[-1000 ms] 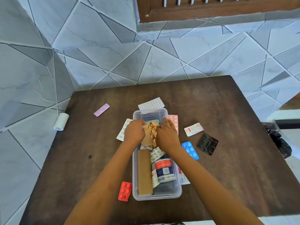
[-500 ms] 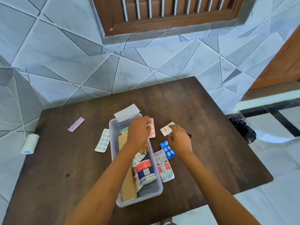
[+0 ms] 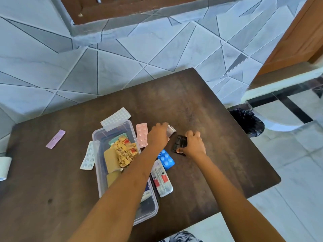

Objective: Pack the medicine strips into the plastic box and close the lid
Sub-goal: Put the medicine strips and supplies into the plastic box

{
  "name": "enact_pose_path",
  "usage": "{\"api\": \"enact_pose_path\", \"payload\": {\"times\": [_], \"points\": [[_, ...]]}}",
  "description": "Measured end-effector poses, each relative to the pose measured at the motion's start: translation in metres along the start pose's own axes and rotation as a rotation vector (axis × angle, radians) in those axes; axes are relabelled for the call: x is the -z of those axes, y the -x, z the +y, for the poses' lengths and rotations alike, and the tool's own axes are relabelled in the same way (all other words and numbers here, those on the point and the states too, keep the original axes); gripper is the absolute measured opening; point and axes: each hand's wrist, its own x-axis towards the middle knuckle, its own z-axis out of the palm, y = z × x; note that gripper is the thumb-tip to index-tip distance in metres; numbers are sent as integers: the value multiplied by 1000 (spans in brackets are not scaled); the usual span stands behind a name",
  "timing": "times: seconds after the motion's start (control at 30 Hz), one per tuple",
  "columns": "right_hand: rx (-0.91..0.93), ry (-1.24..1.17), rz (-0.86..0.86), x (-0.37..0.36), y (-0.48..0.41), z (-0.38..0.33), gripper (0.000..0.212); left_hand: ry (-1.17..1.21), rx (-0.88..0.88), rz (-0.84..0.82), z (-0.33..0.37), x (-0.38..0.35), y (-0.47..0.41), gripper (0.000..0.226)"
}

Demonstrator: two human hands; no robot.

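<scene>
A clear plastic box stands open on the brown table, holding gold and tan strips. My left hand reaches across the box to the right and grips a small white sachet. Just right of it, my right hand pinches a black blister strip on the table. A pink strip, a blue strip and a white-and-red strip lie right of the box. White strips lie at its far end and left side.
A lilac strip lies far left on the table. A white roll sits at the left edge. A black bag rests on the tiled floor beyond the right edge. No lid is in view.
Both hands left the box and moved right. My left hand took hold of the white sachet; my right hand shifted from it onto the black strip. The camera swung right.
</scene>
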Motion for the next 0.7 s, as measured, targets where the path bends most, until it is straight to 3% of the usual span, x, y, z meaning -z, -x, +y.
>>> {"api": "enact_pose_path", "payload": {"times": [0.13, 0.23, 0.47, 0.57, 0.7], "points": [[-10, -96, -47, 5, -7, 3, 61, 136, 42, 6, -4, 4, 2, 58], [36, -223, -48, 11, -11, 3, 33, 379, 92, 47, -11, 22, 12, 41], [233, -550, 195, 44, 8, -70, 21, 618, 301, 369, -79, 94, 63, 24], [429, -502, 102, 31, 19, -123, 22, 615, 415, 429, -123, 105, 85, 21], [615, -227, 24, -17, 26, -163, 22, 542, 475, 378, -149, 99, 98, 19]]}}
